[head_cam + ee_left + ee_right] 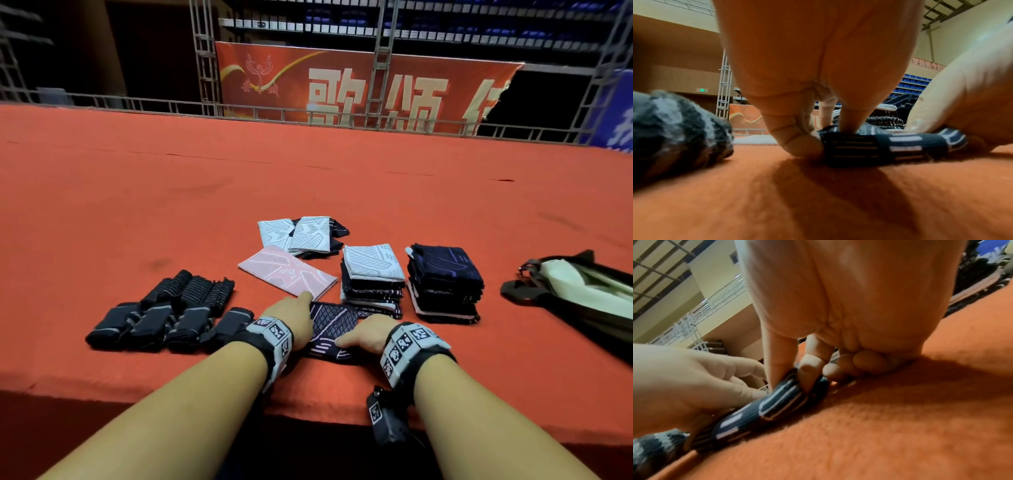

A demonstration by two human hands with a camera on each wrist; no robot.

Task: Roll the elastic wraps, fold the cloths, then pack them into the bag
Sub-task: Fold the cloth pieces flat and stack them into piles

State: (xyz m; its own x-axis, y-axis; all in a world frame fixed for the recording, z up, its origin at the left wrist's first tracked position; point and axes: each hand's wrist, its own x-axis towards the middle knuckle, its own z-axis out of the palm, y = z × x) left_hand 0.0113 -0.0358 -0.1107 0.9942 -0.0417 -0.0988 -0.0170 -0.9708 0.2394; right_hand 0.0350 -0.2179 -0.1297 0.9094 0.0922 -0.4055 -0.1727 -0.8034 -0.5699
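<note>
Pinching the dark cloth [331, 328] at both ends, left hand [292, 315] and right hand [365, 335] grip clamped; its long axis runs near to far, folded stacks [373, 281] just right.

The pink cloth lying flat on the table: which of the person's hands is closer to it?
Left. The left hand has its fingertips right at the pink cloth's near edge; the right hand sits farther back.

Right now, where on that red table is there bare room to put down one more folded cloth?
Bare red table lies beyond the white cloths, left of the rolled wraps, and between the dark stack and the bag. It is crowded around both hands on the dark cloth.
</note>
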